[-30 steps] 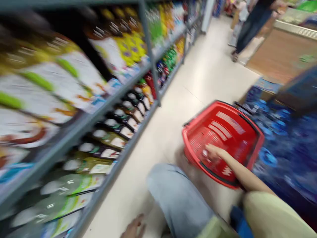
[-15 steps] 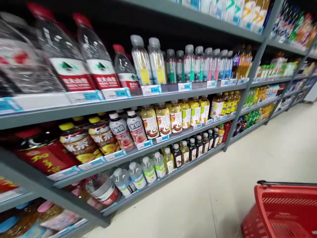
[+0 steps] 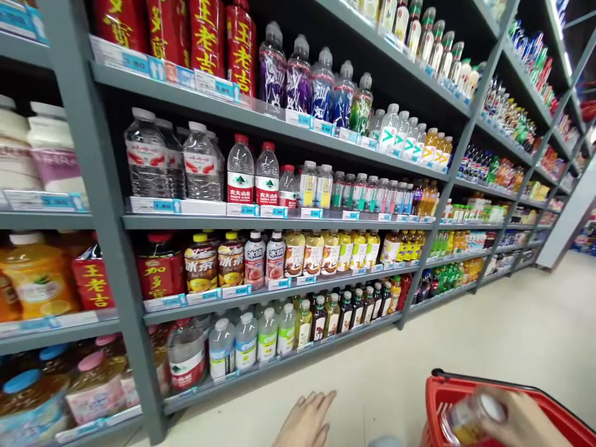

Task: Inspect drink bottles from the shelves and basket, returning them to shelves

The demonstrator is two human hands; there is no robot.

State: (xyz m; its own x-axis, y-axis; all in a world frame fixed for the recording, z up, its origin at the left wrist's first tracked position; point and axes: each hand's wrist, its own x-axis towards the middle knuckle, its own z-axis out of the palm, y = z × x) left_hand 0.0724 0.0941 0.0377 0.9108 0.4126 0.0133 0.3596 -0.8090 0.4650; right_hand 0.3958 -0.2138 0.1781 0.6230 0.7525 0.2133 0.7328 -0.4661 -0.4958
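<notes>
My right hand (image 3: 524, 417) is wrapped round a clear plastic drink bottle (image 3: 465, 423) with a pale cap and a yellowish, blurred label. The bottle lies tilted inside the mouth of the red shopping basket (image 3: 433, 402), at the lower right. My left hand (image 3: 303, 423) is at the bottom middle, over the floor in front of the shelf. Its fingers are stretched out and it holds nothing. The nearest shelf goods to it are bottles (image 3: 267, 337) with white caps and green labels on the lowest shelf.
Grey shelving (image 3: 279, 112) runs along the left and away to the right, filled with drinks. Red-capped water bottles (image 3: 241, 171) stand on a middle shelf, and yellow-capped tea bottles (image 3: 201, 264) below. Pale floor (image 3: 488, 329) stretches between the shelving and the basket.
The view has pulled back and lifted, showing more upper shelves. Both hands have come into view, the right one with a bottle in the basket. The basket appears lower and farther left.
</notes>
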